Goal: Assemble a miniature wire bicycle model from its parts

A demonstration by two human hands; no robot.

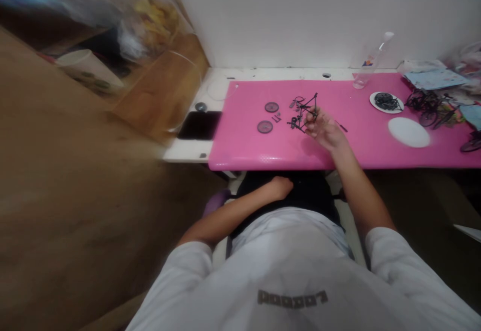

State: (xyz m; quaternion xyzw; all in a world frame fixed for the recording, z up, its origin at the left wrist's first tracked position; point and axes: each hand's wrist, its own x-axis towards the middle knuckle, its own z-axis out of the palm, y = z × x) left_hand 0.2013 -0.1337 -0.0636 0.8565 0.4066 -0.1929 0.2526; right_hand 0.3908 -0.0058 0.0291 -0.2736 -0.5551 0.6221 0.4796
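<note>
My right hand [326,129] is closed with its fingertips on a black miniature bicycle frame [314,103], held above the pink mat. Small dark bicycle parts [294,122] lie beneath and beside the frame, so it is hard to say where one ends and the other starts. Two toy wheels [271,107] rest flat to the left, with small dark pieces [277,118] next to them. A thin dark tool, perhaps a screwdriver [341,126], lies right of my right hand. My left hand [281,188] rests on my lap, its fingers curled in.
The pink mat [240,153] covers most of the white table. A white plate of black parts [372,101], a bare white plate [409,132] and several assembled miniature bicycles [428,108] stand at right. A clear bottle [370,65] is behind. A dark phone-like slab [199,125] lies left.
</note>
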